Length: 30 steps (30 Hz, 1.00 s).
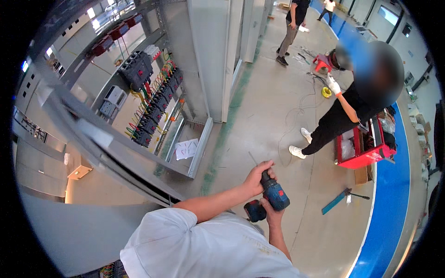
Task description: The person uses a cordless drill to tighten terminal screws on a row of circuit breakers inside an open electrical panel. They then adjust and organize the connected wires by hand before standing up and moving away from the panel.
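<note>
I hold a blue and black cordless drill (277,196) in front of my body, with both hands on it. My left hand (257,179) is wrapped round the front end by the chuck. From there a long thin bit (253,158) points up and to the left. My right hand (273,213) grips the handle below the drill body, and its fingers are partly hidden. The black battery (255,211) sticks out to the left of that hand.
To the left stands an open metal cabinet frame (200,148) with black breakers (155,104) and coloured wires. A paper sheet (186,149) lies in its base. On the right, a co-worker (336,109) stands by a red tool cart (359,153). A blue tool (336,202) lies on the floor.
</note>
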Each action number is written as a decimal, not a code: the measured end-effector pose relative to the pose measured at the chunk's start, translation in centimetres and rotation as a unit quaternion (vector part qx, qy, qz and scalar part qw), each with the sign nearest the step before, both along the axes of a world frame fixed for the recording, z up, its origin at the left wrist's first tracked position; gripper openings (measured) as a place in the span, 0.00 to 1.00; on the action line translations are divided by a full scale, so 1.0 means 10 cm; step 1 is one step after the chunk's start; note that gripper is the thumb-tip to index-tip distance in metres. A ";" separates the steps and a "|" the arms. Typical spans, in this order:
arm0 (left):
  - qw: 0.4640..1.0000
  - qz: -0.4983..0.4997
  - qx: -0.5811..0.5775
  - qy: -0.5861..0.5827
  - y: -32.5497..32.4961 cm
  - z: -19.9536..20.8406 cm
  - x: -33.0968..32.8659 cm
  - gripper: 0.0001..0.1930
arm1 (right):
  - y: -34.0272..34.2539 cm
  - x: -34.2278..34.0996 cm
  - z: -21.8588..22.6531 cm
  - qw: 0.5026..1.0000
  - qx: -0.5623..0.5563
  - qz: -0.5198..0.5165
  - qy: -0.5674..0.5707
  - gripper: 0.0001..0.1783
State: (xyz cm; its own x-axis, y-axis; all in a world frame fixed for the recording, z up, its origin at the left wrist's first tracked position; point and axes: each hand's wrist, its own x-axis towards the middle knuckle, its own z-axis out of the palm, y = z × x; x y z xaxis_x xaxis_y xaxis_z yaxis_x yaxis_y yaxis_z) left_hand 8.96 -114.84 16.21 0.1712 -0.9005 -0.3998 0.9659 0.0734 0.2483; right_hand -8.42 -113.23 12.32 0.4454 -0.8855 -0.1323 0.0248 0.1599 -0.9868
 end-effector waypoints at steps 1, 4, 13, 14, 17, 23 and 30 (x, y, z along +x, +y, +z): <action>1.000 0.015 -0.016 0.014 -0.14 0.05 0.18 0.11 | -0.14 0.19 0.04 0.999 -0.028 0.006 0.019 0.25; 0.999 0.029 -0.040 -0.002 -0.53 0.23 0.62 0.11 | -0.51 0.69 0.21 0.997 -0.061 0.007 0.051 0.34; 0.990 0.141 0.017 -0.004 -1.51 0.05 1.60 0.13 | -1.91 1.67 -0.02 0.985 -0.061 0.144 0.070 0.33; 0.986 0.163 0.026 -0.014 -1.62 0.03 1.69 0.13 | -2.10 1.78 -0.05 0.980 -0.092 0.163 0.071 0.33; 0.974 0.218 0.028 -0.047 -2.00 0.02 1.96 0.13 | -2.68 2.11 -0.05 0.966 -0.118 0.226 0.045 0.34; 0.949 0.310 -0.028 -0.046 -2.76 0.32 2.30 0.12 | -3.87 2.53 -0.04 0.936 -0.095 0.337 0.013 0.32; 0.926 0.375 -0.012 -0.042 -3.13 0.27 2.55 0.13 | -4.36 2.97 0.23 0.905 -0.176 0.386 -0.008 0.33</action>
State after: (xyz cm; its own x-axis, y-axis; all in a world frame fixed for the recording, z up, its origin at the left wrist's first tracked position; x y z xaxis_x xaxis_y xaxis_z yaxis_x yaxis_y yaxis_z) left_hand 34.47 -146.15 18.89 0.7817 -0.5240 -0.3382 0.6182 0.7226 0.3092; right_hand 21.25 -156.84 14.67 0.9493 -0.2946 0.1097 0.0544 -0.1896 -0.9804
